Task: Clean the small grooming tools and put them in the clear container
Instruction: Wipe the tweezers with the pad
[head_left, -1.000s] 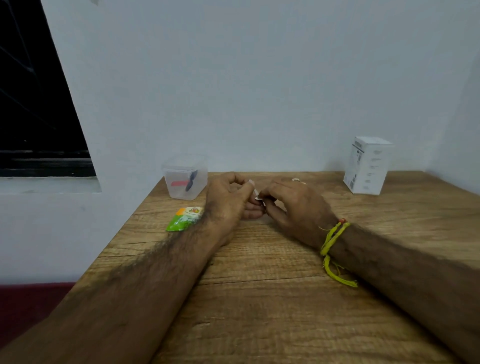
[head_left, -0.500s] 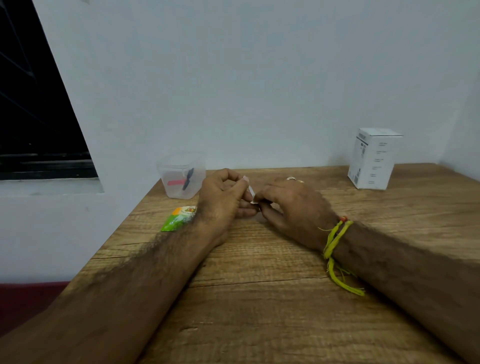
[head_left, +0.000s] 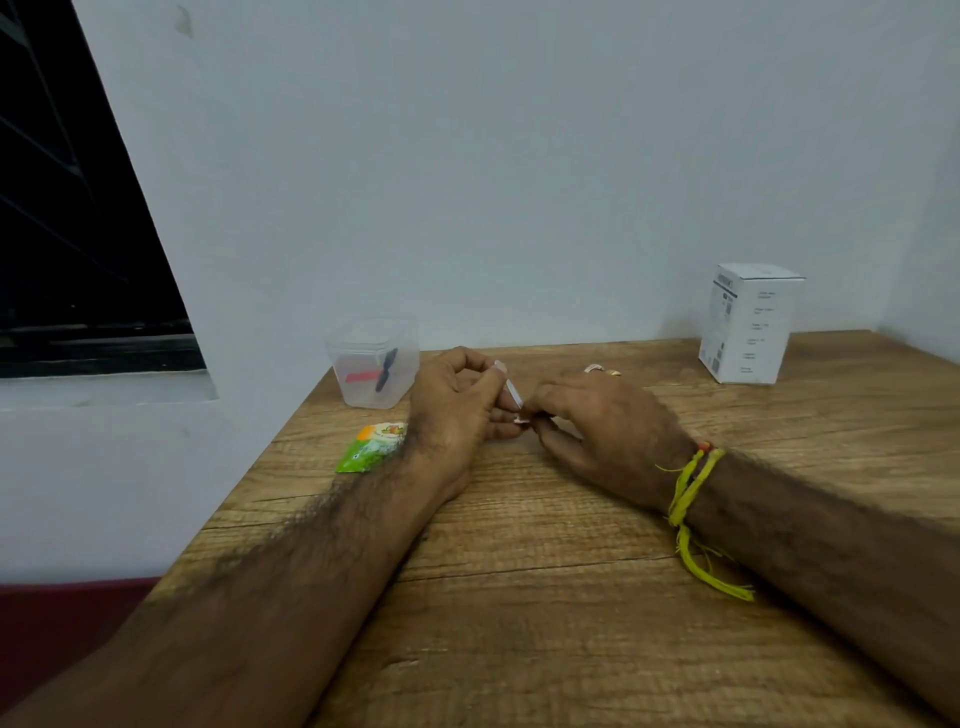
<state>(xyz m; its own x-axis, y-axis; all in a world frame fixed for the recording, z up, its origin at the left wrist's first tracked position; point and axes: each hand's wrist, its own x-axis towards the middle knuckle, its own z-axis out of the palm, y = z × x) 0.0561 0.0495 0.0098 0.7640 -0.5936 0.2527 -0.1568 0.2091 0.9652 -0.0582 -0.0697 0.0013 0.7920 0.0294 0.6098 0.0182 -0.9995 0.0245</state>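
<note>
My left hand (head_left: 457, 410) pinches a thin pale tool (head_left: 513, 392) between thumb and forefinger, holding it slanted above the wooden table (head_left: 519, 597). My right hand (head_left: 608, 431) meets it from the right, its fingertips closed on a small white scrap (head_left: 521, 420) at the tool's lower end. What the scrap is cannot be made out. The clear container (head_left: 373, 362) stands open at the table's back left corner, just left of my left hand. Inside it lie a red tool (head_left: 361, 376) and a black tool (head_left: 387, 369).
A green and orange sachet (head_left: 371, 447) lies flat beside my left wrist. A white carton (head_left: 748, 322) stands at the back right near the wall. A small metal item (head_left: 601, 369) rests behind my right hand. The table's left edge drops off by a dark window.
The thin tool now stands out more between my two hands, tilted up in my left fingers. Both hands stay together at the same spot; the view itself has shifted slightly.
</note>
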